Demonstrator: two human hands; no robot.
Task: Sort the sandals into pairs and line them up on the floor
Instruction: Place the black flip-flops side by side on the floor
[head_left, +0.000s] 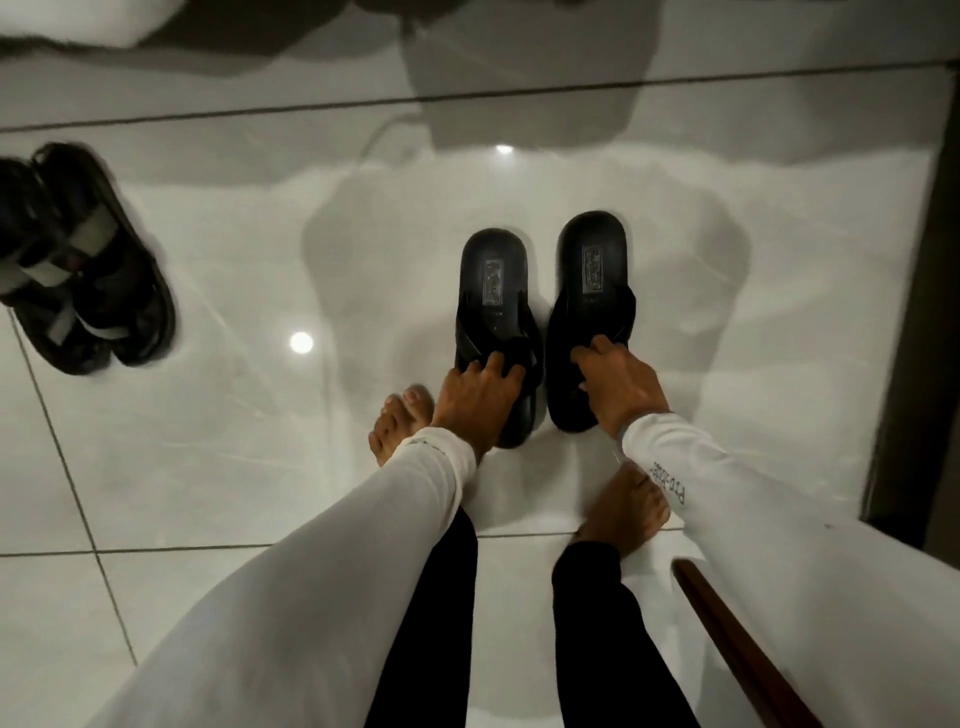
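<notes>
Two black slip-on sandals are seen side by side on a glossy white tiled floor (218, 467), heels pointing far, toes near. The left sandal (493, 306) is gripped at its crossed straps by the left hand (475, 397), fingers curled over them; the right sandal (589, 291) — set slightly farther away — is pinched at its strap by the right hand (621, 387). White sleeves and bare feet are visible near the sandals. Far left, well apart, a pair of black strapped sandals (88, 260) is lying together.
</notes>
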